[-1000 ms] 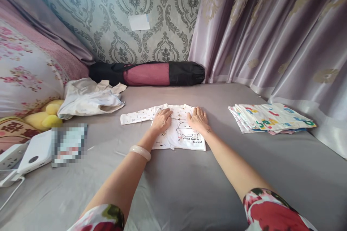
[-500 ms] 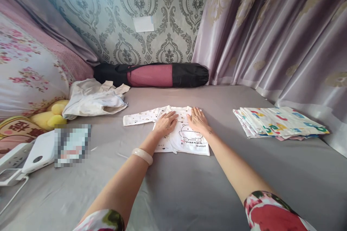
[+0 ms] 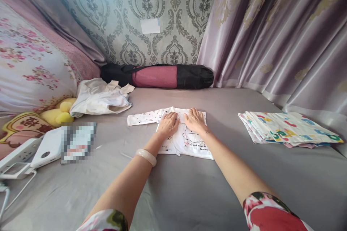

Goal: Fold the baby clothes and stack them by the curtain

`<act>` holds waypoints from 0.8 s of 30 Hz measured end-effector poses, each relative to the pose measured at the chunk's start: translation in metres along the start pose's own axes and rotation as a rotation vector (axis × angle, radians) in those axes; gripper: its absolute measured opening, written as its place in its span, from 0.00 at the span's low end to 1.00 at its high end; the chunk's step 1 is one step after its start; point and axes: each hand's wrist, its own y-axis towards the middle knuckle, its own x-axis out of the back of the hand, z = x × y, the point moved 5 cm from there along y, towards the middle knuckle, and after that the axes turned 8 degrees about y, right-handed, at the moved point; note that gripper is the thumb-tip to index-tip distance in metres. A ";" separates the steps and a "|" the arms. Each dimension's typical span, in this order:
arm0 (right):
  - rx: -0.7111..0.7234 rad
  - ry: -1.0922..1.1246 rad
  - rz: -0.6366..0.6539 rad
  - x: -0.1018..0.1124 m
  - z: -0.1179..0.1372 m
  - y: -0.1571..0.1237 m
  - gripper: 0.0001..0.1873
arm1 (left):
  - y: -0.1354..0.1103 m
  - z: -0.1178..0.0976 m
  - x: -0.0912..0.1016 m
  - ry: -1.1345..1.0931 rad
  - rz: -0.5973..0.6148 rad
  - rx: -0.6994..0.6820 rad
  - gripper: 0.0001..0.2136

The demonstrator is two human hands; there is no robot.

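A small white baby shirt (image 3: 177,142) lies spread on the grey bed sheet, with a car-like cartoon and lettering on its front. Its left-pointing sleeve is stretched out; no sleeve shows on the right side. My left hand (image 3: 168,124) rests flat on the upper middle of the shirt, fingers extended. Beside it, my right hand (image 3: 195,120) lies flat on the upper right part, fingers stretched away from me. A narrow gap separates the two hands. Both palms hide part of the print and the neckline area.
Folded patterned cloths (image 3: 290,128) are stacked at the right. A crumpled white garment (image 3: 101,97) lies at the back left. Behind stands a rolled mat in a black and pink bag (image 3: 155,76). At left are a power strip (image 3: 20,155), a white device (image 3: 48,146) and a yellow plush (image 3: 63,112).
My right hand has slid slightly left over the shirt, closer to my left hand. The whole view has shifted a little; the shirt still lies flat.
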 end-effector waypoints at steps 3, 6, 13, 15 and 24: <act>-0.031 0.010 0.017 -0.008 0.009 0.002 0.37 | 0.000 0.001 -0.002 0.004 0.004 -0.006 0.17; -0.026 -0.014 -0.019 -0.013 0.012 0.002 0.37 | 0.000 0.001 -0.002 0.009 0.005 -0.010 0.17; -0.025 -0.031 -0.031 -0.014 0.009 0.003 0.37 | 0.001 0.003 0.000 -0.020 -0.019 0.018 0.15; -0.030 -0.024 -0.014 -0.013 0.009 0.003 0.37 | 0.001 0.006 -0.001 -0.024 -0.044 0.046 0.14; 0.127 0.037 -0.020 -0.018 0.047 0.003 0.33 | 0.001 0.020 -0.008 -0.089 -0.097 0.171 0.16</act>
